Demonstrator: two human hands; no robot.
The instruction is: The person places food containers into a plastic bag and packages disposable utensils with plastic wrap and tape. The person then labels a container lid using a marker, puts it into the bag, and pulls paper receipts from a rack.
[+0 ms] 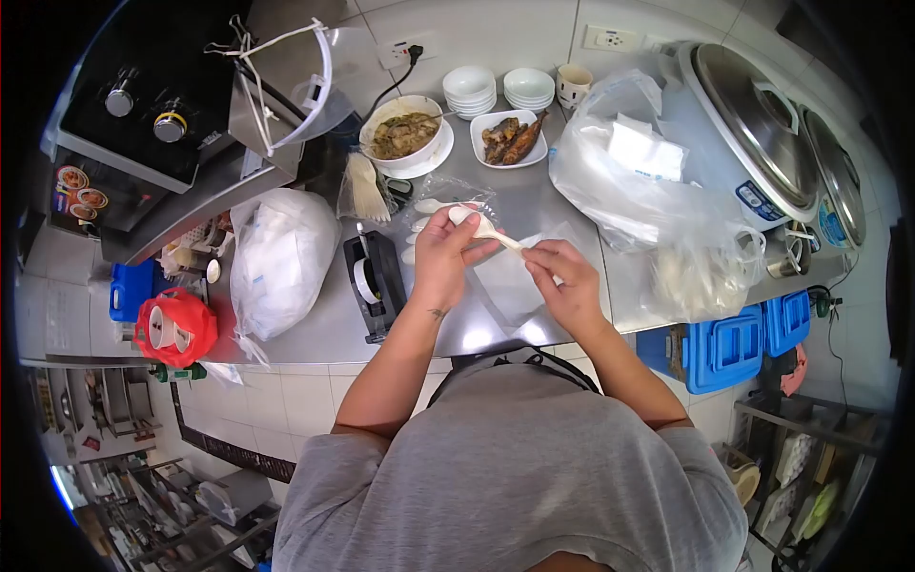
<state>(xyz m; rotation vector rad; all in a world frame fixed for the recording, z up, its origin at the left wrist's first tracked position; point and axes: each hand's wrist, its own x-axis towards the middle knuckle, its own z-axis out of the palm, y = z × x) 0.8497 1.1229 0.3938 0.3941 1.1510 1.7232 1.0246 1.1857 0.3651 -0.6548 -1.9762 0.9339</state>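
Between my two hands is a cream-coloured plastic spoon. My left hand is closed on it near the bowl end, and the fingertips of my right hand pinch near the end of its handle. Several similar spoons lie in a clear plastic bag just behind my left hand. A thin clear plastic sheet or bag is on the steel counter under and between my hands. A bundle of plastic forks rests further left.
A black tape dispenser and a stuffed white bag stand left. Behind are a bowl of food, a dish of fish and stacked bowls. To the right are plastic bags and a large lidded cooker.
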